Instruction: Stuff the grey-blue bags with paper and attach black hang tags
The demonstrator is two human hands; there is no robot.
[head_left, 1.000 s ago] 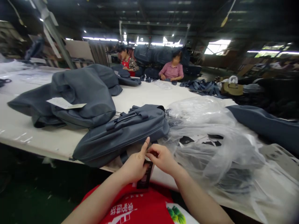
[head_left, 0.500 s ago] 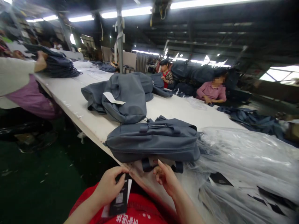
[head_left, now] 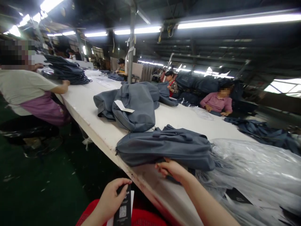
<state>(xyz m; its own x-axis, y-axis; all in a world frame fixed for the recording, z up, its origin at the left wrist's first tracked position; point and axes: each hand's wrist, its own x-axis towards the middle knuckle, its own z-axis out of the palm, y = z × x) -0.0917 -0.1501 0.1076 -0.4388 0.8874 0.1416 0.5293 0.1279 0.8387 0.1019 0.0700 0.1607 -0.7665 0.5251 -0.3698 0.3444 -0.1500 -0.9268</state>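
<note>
In my left hand (head_left: 115, 194) is a black hang tag (head_left: 123, 204) with a printed code, its top pinched between thumb and fingers near the table edge. A white card (head_left: 132, 198) shows behind the tag. A dark blue-grey bag (head_left: 162, 149) lies on its side before me, its handles (head_left: 172, 133) on the upper side. My right hand (head_left: 172, 169) is at the bag's lower near side, fingers loosely bent and apart, with nothing visible in them. Part of a dark strap (head_left: 174, 179) is behind that hand, mostly hidden.
More blue-grey bags (head_left: 135, 110) lie beyond, one bearing a white tag (head_left: 123, 106). Clear plastic bags (head_left: 254, 157) are heaped at right. A co-worker (head_left: 30, 91) sits at left beside stacked dark pieces (head_left: 68, 70). Another person (head_left: 217, 102) works across the white table (head_left: 178, 114).
The view has swung left, so things appear farther right and lower. My right hand has moved up against the bag's lower side. My left hand still holds the hang tag.
</note>
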